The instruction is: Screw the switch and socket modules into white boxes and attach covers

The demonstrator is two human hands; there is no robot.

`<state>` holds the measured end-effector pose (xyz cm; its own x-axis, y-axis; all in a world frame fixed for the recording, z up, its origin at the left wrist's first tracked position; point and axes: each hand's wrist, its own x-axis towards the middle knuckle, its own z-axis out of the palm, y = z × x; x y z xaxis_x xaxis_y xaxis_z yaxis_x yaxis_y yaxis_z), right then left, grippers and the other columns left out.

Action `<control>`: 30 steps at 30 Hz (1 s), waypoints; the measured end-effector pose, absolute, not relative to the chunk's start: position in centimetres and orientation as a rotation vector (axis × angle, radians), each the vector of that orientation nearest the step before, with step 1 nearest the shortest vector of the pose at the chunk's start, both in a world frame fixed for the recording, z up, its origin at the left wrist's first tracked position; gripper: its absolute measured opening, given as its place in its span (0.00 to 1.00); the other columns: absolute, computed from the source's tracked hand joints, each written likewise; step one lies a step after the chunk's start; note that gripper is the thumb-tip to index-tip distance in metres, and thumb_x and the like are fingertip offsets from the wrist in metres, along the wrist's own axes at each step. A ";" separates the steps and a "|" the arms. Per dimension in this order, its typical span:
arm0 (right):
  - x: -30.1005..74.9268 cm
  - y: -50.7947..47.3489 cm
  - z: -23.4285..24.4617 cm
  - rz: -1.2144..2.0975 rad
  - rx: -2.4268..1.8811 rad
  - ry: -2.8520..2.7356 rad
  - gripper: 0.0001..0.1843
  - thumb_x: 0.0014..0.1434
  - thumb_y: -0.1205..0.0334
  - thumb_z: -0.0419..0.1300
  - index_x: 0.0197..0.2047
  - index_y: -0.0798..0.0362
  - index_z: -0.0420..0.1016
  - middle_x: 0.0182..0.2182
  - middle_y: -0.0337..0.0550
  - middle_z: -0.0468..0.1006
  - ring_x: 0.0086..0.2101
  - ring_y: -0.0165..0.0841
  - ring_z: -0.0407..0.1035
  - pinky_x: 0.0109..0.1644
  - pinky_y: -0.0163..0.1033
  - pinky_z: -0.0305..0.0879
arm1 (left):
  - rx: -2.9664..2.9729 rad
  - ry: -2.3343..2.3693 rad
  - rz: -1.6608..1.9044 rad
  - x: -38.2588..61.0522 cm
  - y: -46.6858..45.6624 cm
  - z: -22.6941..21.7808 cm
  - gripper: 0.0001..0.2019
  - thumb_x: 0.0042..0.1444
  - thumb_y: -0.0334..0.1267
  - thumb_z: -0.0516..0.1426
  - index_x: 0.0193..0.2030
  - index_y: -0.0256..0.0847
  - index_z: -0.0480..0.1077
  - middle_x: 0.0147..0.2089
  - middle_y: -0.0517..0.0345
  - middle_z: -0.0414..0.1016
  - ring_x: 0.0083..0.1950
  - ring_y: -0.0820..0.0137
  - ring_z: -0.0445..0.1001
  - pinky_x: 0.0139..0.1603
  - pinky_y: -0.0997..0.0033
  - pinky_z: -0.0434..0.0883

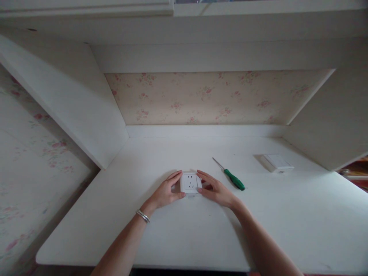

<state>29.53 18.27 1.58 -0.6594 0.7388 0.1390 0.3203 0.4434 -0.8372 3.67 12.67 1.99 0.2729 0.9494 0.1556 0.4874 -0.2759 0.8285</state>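
Observation:
A white wall socket (pixel 189 184) with several dark slots and a side panel lies face up on the white desk, near its middle. My left hand (pixel 168 190) grips its left edge, thumb at the near corner and fingers at the far corner. On the other side, my right hand (pixel 214 188) holds the right edge in the same way. A screwdriver (pixel 234 179) with a green handle lies just right of my right hand, its metal tip pointing away and to the left. The socket's underside is hidden.
Toward the right back of the white desk (pixel 178 237) sits a second white box (pixel 277 162), like the socket in shape. Side panels (pixel 66 96) and an overhead shelf (pixel 184 32) enclose the desk. Floral wallpaper (pixel 201 97) covers the wall behind.

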 end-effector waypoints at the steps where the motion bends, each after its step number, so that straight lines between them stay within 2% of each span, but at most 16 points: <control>1: 29.5 18.3 1.6 1.123 -0.887 -2.210 0.30 0.58 0.53 0.58 0.63 0.42 0.59 0.65 0.48 0.53 0.49 0.39 0.68 0.45 0.44 0.71 | 1.877 1.299 0.881 3.7 12.7 2.0 0.39 0.49 0.44 0.65 0.66 0.43 0.54 0.68 0.50 0.51 0.69 0.57 0.49 0.68 0.55 0.52; 5: 29.6 18.4 2.1 1.105 -0.865 -2.244 0.30 0.58 0.53 0.58 0.64 0.43 0.59 0.65 0.47 0.54 0.54 0.43 0.63 0.48 0.45 0.70 | 1.874 1.298 0.862 3.7 12.7 2.2 0.39 0.48 0.45 0.65 0.66 0.42 0.54 0.68 0.51 0.52 0.68 0.58 0.50 0.68 0.56 0.51; 11: 29.5 18.1 2.7 1.097 -0.901 -2.246 0.30 0.58 0.54 0.57 0.64 0.45 0.59 0.64 0.49 0.54 0.47 0.39 0.69 0.45 0.43 0.71 | 1.870 1.316 0.834 3.6 12.7 2.3 0.39 0.48 0.47 0.64 0.65 0.43 0.55 0.68 0.51 0.52 0.68 0.58 0.50 0.68 0.57 0.52; 15: 29.5 18.0 2.7 1.073 -0.898 -2.254 0.31 0.58 0.54 0.58 0.64 0.44 0.59 0.64 0.48 0.55 0.48 0.41 0.69 0.47 0.45 0.71 | 1.889 1.322 0.832 3.6 12.7 2.1 0.39 0.48 0.48 0.64 0.65 0.44 0.56 0.68 0.52 0.52 0.68 0.58 0.51 0.68 0.57 0.51; 21: 29.5 18.1 2.7 1.069 -0.875 -2.244 0.31 0.57 0.55 0.59 0.63 0.43 0.60 0.64 0.46 0.56 0.56 0.44 0.61 0.49 0.47 0.71 | 1.911 1.328 0.852 3.6 12.6 2.1 0.38 0.47 0.46 0.65 0.64 0.46 0.58 0.68 0.53 0.53 0.67 0.58 0.52 0.68 0.57 0.52; 26: 29.5 18.2 2.5 1.056 -0.870 -2.241 0.31 0.56 0.56 0.60 0.63 0.44 0.61 0.63 0.46 0.57 0.59 0.44 0.58 0.50 0.46 0.71 | 1.852 1.304 0.893 3.7 12.8 1.7 0.40 0.45 0.44 0.66 0.65 0.44 0.57 0.67 0.51 0.54 0.67 0.57 0.52 0.68 0.56 0.52; 30: 29.5 18.3 2.3 1.087 -0.847 -2.226 0.30 0.57 0.56 0.60 0.63 0.44 0.60 0.64 0.48 0.56 0.56 0.42 0.62 0.48 0.45 0.71 | 1.766 1.260 0.943 3.8 12.8 1.2 0.41 0.45 0.41 0.66 0.65 0.43 0.55 0.68 0.48 0.51 0.67 0.56 0.53 0.66 0.55 0.56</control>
